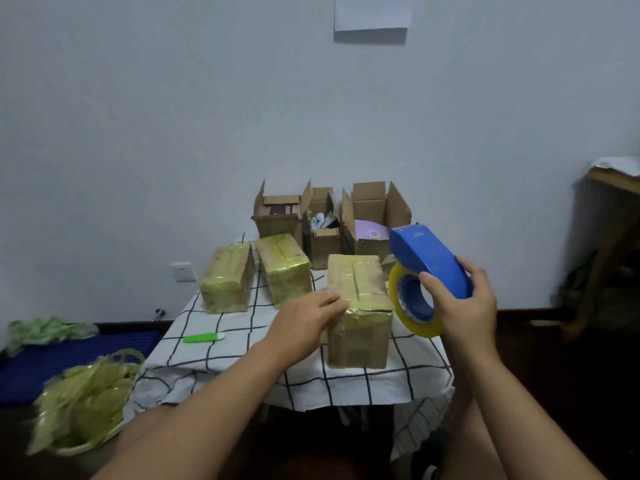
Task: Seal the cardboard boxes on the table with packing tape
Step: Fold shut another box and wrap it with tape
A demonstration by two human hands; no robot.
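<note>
A closed cardboard box (360, 327) with yellowish tape over its top stands at the front of the table. My left hand (304, 320) rests on its left top edge with fingers laid flat. My right hand (464, 303) grips a blue tape dispenser (429, 258) with a yellow tape roll (398, 299), held in the air just right of that box. Two taped boxes (228, 278) (285, 268) lie further back on the left. Three open boxes (277, 216) (323, 233) (375, 216) stand at the back against the wall.
The small table wears a white checked cloth (221, 344). A green utility knife (202, 338) lies on it at the left. A basket of crumpled tape scraps (86, 400) sits on the floor at the left, beside a blue crate (69, 355). A wooden table (613, 216) stands at the right.
</note>
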